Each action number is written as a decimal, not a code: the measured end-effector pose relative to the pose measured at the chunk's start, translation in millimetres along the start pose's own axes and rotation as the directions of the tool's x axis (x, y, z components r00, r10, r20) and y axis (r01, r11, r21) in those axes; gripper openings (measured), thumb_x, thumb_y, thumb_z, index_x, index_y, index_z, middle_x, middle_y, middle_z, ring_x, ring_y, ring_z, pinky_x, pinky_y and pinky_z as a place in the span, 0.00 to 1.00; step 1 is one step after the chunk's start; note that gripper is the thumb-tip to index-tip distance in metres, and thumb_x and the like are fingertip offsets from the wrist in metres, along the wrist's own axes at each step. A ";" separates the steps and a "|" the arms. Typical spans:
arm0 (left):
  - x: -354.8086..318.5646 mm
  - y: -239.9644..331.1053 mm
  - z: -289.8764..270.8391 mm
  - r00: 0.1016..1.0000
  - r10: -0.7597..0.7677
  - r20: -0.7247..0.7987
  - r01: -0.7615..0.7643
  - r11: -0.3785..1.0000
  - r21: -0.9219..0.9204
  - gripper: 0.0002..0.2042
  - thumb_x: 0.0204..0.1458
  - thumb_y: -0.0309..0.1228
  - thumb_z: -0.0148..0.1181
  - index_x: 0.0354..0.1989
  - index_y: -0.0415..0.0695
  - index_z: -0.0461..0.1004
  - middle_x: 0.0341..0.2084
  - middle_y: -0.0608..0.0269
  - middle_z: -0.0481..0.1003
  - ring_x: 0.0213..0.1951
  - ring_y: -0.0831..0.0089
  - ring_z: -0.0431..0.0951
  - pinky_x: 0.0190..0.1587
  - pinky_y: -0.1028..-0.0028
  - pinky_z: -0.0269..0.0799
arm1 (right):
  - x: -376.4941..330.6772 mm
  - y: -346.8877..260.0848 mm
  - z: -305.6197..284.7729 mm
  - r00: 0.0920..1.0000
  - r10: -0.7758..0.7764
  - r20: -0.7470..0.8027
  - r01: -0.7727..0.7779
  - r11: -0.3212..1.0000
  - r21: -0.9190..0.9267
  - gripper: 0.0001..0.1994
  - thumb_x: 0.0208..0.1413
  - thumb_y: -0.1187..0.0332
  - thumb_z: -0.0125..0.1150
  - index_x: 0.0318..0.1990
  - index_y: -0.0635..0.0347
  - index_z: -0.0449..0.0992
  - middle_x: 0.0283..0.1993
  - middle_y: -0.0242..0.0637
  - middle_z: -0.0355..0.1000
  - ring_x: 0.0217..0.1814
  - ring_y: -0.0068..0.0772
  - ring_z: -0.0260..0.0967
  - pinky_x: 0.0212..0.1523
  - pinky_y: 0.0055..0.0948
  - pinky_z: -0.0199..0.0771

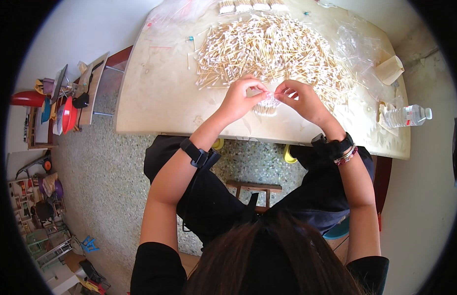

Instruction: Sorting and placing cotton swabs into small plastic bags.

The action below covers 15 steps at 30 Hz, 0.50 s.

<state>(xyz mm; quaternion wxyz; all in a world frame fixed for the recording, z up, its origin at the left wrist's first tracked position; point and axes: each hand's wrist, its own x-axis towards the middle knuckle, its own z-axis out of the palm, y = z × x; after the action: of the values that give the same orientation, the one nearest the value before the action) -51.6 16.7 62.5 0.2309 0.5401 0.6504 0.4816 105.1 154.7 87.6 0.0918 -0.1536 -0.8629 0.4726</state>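
Note:
Close to the table's near edge, a small clear plastic bag (265, 109) holds a bundle of cotton swabs with white tips. My left hand (240, 100) pinches the bag's upper edge between thumb and fingers. From the other side, my right hand (303, 102) pinches the same edge, and the fingertips of both hands almost meet. Just beyond them spreads a large heap of loose cotton swabs (267, 49). Whatever lies right between the fingertips is too small to make out.
Several packed swab bundles (253, 7) lie at the table's far edge. Clear plastic bags (360, 46) lie crumpled right of the heap, with more plastic (176, 14) far left. A beige cup-like container (389, 70) and a clear bottle (405, 116) lie at the right.

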 end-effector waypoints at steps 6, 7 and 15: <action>0.4 -0.8 -2.1 0.994 -0.107 -0.030 0.107 0.994 -0.007 0.06 0.46 0.30 0.63 0.31 0.45 0.76 0.32 0.68 0.72 0.37 0.76 0.71 0.40 0.74 0.61 | 1.2 5.6 -2.1 0.998 0.046 -0.035 -0.047 0.999 -0.005 0.06 0.51 0.70 0.60 0.35 0.61 0.76 0.31 0.36 0.74 0.33 0.27 0.70 0.39 0.26 0.70; -0.4 1.4 1.0 0.995 -0.100 -0.028 0.100 0.995 0.007 0.06 0.45 0.30 0.64 0.31 0.45 0.77 0.33 0.68 0.72 0.38 0.75 0.72 0.41 0.73 0.62 | 0.8 7.6 -1.9 0.998 0.032 -0.049 -0.033 0.999 -0.016 0.06 0.51 0.70 0.60 0.34 0.61 0.76 0.31 0.36 0.74 0.33 0.27 0.70 0.38 0.26 0.70; 2.6 -8.4 -0.1 0.999 -0.006 -0.031 0.005 0.999 -0.052 0.06 0.43 0.29 0.66 0.29 0.43 0.78 0.36 0.67 0.72 0.43 0.74 0.71 0.46 0.72 0.63 | 2.1 2.0 5.9 0.998 0.008 -0.058 -0.009 1.000 -0.005 0.07 0.52 0.68 0.60 0.35 0.61 0.76 0.32 0.32 0.75 0.35 0.26 0.71 0.43 0.26 0.68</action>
<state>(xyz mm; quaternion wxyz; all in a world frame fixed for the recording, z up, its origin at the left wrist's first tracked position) -56.5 19.4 55.8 0.2359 0.5244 0.6426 0.5063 101.7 151.8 82.8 0.1143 -0.1712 -0.8604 0.4662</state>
